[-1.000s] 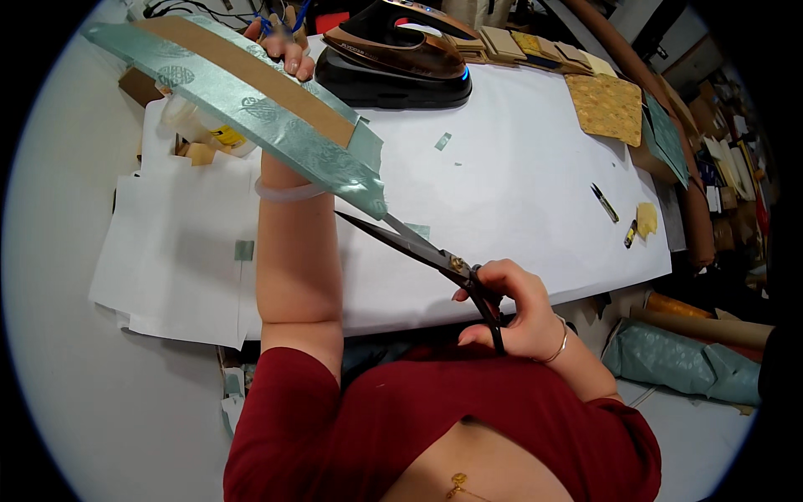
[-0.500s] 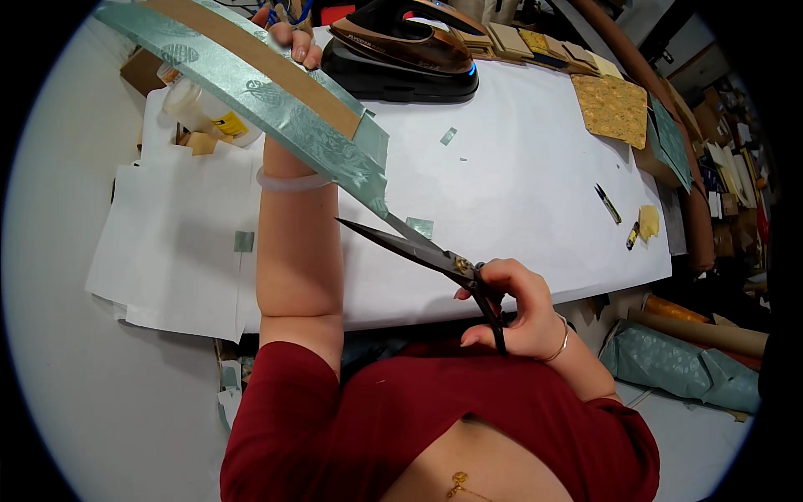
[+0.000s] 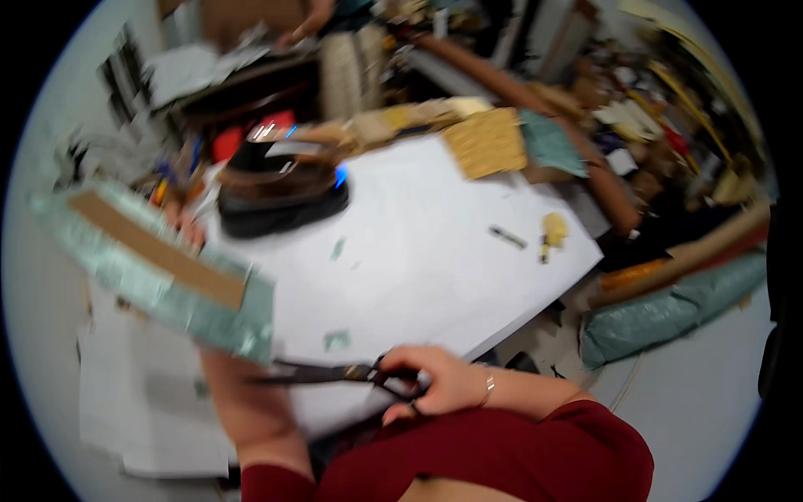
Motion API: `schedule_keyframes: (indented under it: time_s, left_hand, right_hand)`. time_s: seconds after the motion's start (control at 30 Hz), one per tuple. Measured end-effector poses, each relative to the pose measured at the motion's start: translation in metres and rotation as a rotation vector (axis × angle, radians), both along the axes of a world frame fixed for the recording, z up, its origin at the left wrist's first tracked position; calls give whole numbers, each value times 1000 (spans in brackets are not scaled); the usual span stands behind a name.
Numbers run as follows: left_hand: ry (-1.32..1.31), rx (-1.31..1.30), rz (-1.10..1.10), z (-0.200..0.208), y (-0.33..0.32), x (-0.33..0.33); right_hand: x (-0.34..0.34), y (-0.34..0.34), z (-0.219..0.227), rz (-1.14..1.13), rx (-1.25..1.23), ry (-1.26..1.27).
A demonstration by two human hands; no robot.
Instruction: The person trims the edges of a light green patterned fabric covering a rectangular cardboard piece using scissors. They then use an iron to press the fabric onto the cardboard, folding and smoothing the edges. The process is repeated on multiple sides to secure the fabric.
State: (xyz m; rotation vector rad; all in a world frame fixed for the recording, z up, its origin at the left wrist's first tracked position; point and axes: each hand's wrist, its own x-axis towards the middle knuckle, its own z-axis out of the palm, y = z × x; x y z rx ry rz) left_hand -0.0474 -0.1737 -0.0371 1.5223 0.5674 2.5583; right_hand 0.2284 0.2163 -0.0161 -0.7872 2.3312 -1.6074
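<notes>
My left hand (image 3: 186, 224) grips the far edge of a long brown board strip (image 3: 159, 251) that is backed with green patterned fabric (image 3: 138, 272). Most of that hand is hidden behind the piece, and only some fingers show. With my right hand (image 3: 435, 383) I hold black-handled scissors (image 3: 335, 373), fingers in the loops. Their blades point left, just below the fabric's lower right corner; whether they touch it is blurred. The whole picture is smeared by motion.
A cordless iron (image 3: 280, 188) stands on its base at the back of the white table (image 3: 410, 243). Small green scraps (image 3: 337, 340), a pen (image 3: 508, 238) and a cork sheet (image 3: 485, 144) lie there. A green roll (image 3: 669, 309) is at right. Another person's hand (image 3: 297, 32) shows behind.
My view has swung up and to the right, so everything sits lower and further left. The scissor blades look closer together, and the fabric's narrow end no longer lies between them.
</notes>
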Motion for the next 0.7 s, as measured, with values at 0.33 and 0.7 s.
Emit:
schedule_keyframes:
  time_s: [0.33,0.7]
  left_hand:
    - [-5,-334,-13,5,-19,-4]
    - [0,-227,16,23,-20,7]
  right_hand:
    - [5,2,2,21,-56,-96]
    - [-1,-9,-2,18,-39,-5]
